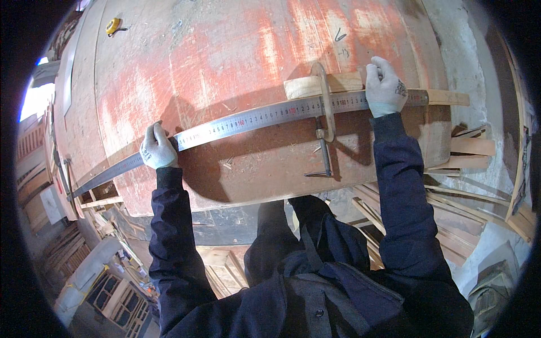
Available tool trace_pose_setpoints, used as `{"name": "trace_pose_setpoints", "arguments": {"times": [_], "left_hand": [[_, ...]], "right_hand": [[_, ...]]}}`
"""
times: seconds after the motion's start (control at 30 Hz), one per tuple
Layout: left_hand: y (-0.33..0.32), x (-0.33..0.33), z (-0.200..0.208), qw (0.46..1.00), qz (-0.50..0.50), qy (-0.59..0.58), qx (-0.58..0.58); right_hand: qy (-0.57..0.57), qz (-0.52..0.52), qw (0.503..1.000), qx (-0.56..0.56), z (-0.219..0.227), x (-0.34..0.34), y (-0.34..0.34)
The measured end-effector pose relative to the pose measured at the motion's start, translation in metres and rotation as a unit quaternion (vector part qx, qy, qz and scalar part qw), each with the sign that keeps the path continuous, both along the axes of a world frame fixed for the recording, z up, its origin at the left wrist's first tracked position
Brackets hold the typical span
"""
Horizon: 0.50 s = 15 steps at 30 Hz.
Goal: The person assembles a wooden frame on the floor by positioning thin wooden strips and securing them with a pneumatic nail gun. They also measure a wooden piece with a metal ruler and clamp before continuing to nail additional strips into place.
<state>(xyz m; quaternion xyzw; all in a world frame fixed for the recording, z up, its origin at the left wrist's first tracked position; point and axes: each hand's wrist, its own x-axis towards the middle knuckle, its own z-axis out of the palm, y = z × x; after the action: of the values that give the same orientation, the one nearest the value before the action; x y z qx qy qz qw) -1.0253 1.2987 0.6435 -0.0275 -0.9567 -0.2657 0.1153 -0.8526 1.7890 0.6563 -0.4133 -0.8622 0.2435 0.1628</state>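
A long steel ruler (pixel 253 119) curves across the red, worn tabletop (pixel 225 73). My left hand (pixel 159 147), in a white glove, is closed around the ruler left of its middle. Toward the ruler's right end my right hand (pixel 386 84), also gloved, reaches across it. Its fingers are curled together past the far edge; anything inside them is hidden. Between my hands a metal G-clamp (pixel 328 115) straddles the ruler, its screw handle pointing toward me. Against the clamp's far part lies a pale wood block (pixel 298 87). A wood strip (pixel 453 97) sticks out beyond the ruler's right end.
A yellow tape measure (pixel 113 26) lies at the far left of the tabletop. Dark pencil-like marks show at the far right. Wood offcuts (pixel 470 147) and boards are stacked beside the table's right edge, with more timber (pixel 67 248) on the floor at left.
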Motion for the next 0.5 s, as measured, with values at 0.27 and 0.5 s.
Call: {"name": "trace_pose_setpoints", "arguments": {"times": [0.27, 0.5], "left_hand": [[-0.0008, -0.0006, -0.0012, 1.000, -0.004, 0.015, -0.008], [0.0003, 0.0007, -0.0008, 1.000, 0.000, 0.018, -0.007]], "right_hand": [[0.024, 0.008, 0.999, 0.025, -0.0007, 0.0001, -0.0015], [0.023, 0.005, 1.000, -0.006, 0.0009, -0.0001, -0.0021]]}}
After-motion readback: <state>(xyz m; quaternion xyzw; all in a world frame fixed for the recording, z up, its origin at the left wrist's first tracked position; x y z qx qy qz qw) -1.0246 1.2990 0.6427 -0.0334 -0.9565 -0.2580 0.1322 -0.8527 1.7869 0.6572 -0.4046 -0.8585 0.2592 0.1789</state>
